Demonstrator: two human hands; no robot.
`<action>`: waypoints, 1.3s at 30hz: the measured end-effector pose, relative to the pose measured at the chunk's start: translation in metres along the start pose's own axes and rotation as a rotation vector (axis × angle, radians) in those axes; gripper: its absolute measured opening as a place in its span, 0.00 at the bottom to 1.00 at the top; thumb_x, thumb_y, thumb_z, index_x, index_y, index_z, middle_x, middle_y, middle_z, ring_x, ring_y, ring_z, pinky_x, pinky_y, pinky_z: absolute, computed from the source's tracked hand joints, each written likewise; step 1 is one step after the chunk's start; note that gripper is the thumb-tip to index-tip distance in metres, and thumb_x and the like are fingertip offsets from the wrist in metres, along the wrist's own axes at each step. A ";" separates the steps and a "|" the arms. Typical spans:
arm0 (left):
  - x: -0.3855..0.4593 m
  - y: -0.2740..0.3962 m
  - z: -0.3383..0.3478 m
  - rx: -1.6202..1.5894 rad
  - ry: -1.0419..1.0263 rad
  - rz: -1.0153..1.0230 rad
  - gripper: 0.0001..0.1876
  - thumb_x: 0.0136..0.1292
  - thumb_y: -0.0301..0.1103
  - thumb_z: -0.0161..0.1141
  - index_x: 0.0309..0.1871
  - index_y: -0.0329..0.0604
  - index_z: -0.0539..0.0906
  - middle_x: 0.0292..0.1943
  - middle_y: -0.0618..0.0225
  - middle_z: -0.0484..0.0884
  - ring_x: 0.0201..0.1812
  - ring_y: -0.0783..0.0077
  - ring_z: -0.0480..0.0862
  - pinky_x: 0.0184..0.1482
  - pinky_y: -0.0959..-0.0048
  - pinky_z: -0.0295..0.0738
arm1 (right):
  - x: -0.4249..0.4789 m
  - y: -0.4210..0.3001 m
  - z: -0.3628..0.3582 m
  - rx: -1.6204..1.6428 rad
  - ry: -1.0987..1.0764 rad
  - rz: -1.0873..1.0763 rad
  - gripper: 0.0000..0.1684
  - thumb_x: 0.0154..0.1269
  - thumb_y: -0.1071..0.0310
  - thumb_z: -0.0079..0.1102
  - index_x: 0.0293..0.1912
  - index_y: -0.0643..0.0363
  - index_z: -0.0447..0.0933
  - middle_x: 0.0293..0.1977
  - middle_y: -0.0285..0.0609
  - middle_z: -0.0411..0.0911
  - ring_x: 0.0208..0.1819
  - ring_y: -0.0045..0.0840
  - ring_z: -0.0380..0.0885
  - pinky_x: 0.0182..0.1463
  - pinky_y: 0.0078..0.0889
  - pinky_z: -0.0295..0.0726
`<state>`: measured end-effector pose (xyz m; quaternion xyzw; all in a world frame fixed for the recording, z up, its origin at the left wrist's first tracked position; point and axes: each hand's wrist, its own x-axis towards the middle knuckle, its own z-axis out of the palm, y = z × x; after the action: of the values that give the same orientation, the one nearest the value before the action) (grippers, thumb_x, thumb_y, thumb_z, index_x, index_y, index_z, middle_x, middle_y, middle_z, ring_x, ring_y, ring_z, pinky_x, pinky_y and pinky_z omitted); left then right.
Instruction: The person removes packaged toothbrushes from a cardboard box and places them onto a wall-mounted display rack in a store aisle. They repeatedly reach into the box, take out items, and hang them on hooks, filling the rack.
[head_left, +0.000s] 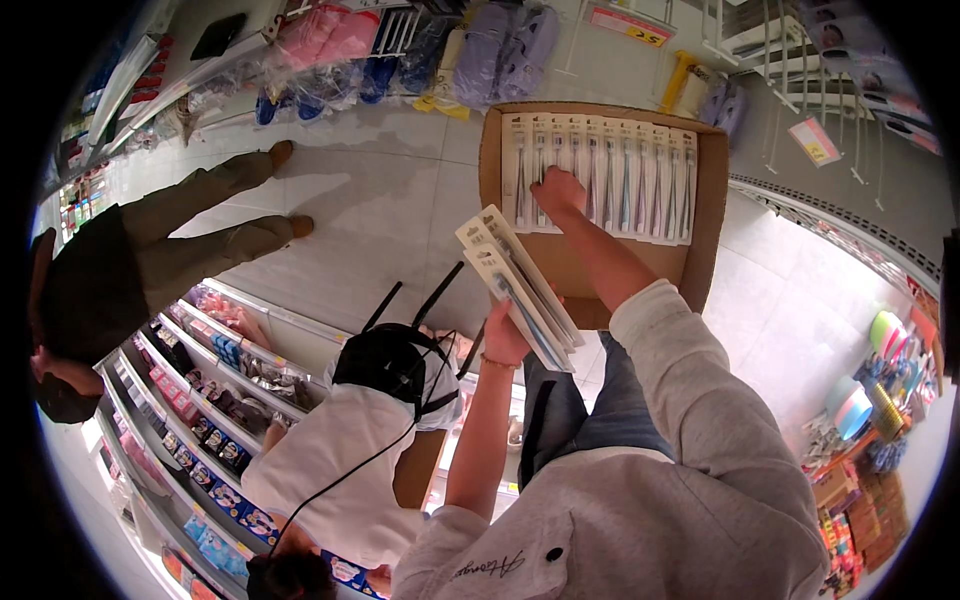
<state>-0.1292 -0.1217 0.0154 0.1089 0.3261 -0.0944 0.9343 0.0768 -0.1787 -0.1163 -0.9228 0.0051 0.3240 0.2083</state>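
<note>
My left hand (507, 337) is closed around several carded toothbrushes (525, 289), fanned out and tilted. Ahead of me stands an open cardboard box (607, 270), with a row of packaged toothbrushes (641, 180) lying side by side in its far part. Over the left part of that row is my right hand (559, 193), its fingers bent down at a toothbrush pack; whether they grip it is hidden by the hand. Bare cardboard shows in the near part of the box.
A person in a white top (337, 465) is close on my left beside stocked shelves (217, 382). Another person (82, 277) stands farther left. Bagged slippers (502, 56) lie beyond the box. Metal display hooks (780, 67) jut out at the upper right, above a shelf edge (832, 221).
</note>
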 end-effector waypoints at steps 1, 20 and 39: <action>0.001 0.000 0.002 -0.003 -0.011 0.008 0.33 0.56 0.48 0.56 0.61 0.36 0.63 0.54 0.49 0.71 0.54 0.47 0.72 0.56 0.51 0.68 | 0.000 0.002 0.000 0.017 -0.009 -0.003 0.19 0.52 0.57 0.57 0.38 0.62 0.74 0.33 0.49 0.79 0.36 0.42 0.79 0.39 0.42 0.78; -0.001 0.003 -0.016 -0.124 -0.028 0.013 0.32 0.58 0.43 0.55 0.63 0.39 0.61 0.56 0.48 0.69 0.55 0.44 0.71 0.57 0.50 0.67 | -0.040 0.035 0.068 0.526 -0.088 -0.076 0.22 0.55 0.63 0.54 0.50 0.59 0.66 0.52 0.50 0.67 0.54 0.37 0.67 0.55 0.45 0.67; 0.013 -0.014 -0.001 -0.037 -0.123 0.021 0.34 0.58 0.47 0.55 0.64 0.39 0.61 0.57 0.48 0.69 0.57 0.46 0.69 0.57 0.50 0.66 | -0.077 0.163 -0.004 1.765 0.418 1.145 0.09 0.61 0.64 0.45 0.35 0.56 0.72 0.31 0.38 0.74 0.32 0.29 0.74 0.32 0.35 0.76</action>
<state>-0.1237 -0.1362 0.0044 0.0889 0.2685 -0.0852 0.9554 -0.0051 -0.3389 -0.1293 -0.3437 0.7049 0.0911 0.6138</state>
